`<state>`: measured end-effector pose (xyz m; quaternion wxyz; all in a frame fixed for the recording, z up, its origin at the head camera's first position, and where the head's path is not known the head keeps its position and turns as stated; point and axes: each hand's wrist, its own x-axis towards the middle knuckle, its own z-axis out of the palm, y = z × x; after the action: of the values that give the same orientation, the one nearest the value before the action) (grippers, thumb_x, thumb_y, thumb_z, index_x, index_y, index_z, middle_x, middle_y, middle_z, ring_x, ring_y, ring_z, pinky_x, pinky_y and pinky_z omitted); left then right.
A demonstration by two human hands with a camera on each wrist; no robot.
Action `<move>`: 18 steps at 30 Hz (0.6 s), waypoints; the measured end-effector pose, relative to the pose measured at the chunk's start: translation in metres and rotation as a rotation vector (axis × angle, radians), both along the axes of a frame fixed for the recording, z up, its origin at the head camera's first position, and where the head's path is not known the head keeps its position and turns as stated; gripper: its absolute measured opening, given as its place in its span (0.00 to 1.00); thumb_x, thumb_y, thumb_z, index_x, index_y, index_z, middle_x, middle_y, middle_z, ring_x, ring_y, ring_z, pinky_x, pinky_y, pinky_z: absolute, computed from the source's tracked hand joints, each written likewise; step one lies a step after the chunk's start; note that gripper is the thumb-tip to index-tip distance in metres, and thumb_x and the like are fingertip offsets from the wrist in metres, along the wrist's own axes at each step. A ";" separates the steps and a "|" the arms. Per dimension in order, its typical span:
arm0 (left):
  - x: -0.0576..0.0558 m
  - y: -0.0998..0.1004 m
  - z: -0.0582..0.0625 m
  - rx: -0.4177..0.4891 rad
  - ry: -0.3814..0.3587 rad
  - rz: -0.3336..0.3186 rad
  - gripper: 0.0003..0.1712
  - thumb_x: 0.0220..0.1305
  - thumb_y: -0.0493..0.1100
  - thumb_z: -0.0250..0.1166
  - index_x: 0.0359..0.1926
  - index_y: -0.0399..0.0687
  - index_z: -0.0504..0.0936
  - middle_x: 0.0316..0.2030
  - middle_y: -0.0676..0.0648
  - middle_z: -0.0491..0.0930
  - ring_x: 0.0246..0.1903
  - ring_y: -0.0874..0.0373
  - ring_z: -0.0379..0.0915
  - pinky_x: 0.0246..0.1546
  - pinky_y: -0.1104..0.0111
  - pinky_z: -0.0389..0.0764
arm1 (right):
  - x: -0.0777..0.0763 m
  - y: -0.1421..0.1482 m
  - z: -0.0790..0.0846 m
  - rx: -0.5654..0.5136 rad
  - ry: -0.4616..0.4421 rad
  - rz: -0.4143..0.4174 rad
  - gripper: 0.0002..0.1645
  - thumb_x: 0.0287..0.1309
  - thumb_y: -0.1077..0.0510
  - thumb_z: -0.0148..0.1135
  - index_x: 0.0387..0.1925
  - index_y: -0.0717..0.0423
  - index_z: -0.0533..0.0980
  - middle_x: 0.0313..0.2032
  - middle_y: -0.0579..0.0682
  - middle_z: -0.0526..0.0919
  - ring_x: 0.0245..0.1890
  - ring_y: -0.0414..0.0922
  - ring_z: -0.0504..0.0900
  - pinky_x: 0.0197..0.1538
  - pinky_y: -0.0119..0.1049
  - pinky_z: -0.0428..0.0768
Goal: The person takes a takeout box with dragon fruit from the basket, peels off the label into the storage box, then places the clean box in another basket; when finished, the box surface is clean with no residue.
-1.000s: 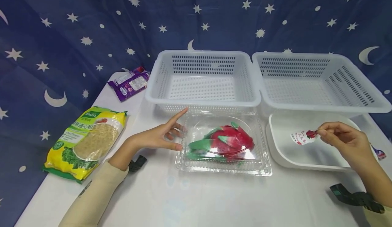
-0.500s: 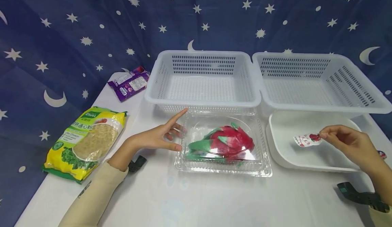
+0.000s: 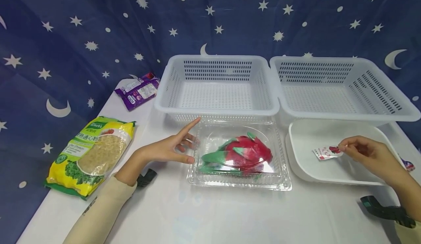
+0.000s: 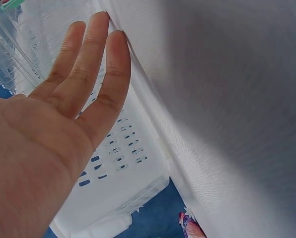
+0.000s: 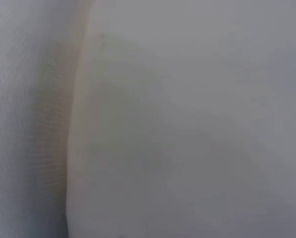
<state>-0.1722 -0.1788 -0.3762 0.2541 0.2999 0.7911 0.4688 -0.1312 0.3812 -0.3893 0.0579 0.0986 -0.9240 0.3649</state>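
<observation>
In the head view, my right hand [image 3: 375,158] pinches the edge of a small white label [image 3: 327,152] with a red fruit picture and print. Hand and label are over the white tub [image 3: 297,163] at the right. A clear lidded plastic box [image 3: 239,184] stands at the middle, with a red and green dragon fruit [image 3: 251,150] inside. At the box's left side is my left hand [image 3: 171,149], fingers spread and holding nothing; whether they touch the box is unclear. The left wrist view shows this hand [image 4: 63,114] with its fingers extended. Only a blurred pale surface fills the right wrist view.
Two white slotted baskets, a left one [image 3: 217,110] and a right one [image 3: 348,116], stand behind the box and tub. At the left lie a yellow-green Knorr bag [image 3: 93,156] and a purple packet [image 3: 138,90]. A starry blue curtain [image 3: 210,17] hangs behind.
My right hand has lowered slightly over the tub, and the label it pinches has come down and tilted flatter. The left hand and the box have stayed in place.
</observation>
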 end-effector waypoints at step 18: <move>0.001 0.000 0.000 -0.005 0.002 0.003 0.65 0.55 0.54 0.74 0.77 0.69 0.32 0.59 0.37 0.67 0.58 0.45 0.69 0.57 0.52 0.73 | -0.004 -0.001 0.000 0.065 -0.003 -0.028 0.09 0.62 0.65 0.64 0.42 0.66 0.77 0.27 0.42 0.77 0.27 0.34 0.67 0.24 0.28 0.66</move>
<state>-0.1712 -0.1786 -0.3757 0.2532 0.2984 0.7930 0.4669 -0.1348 0.3803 -0.3895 0.0582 0.0870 -0.9367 0.3341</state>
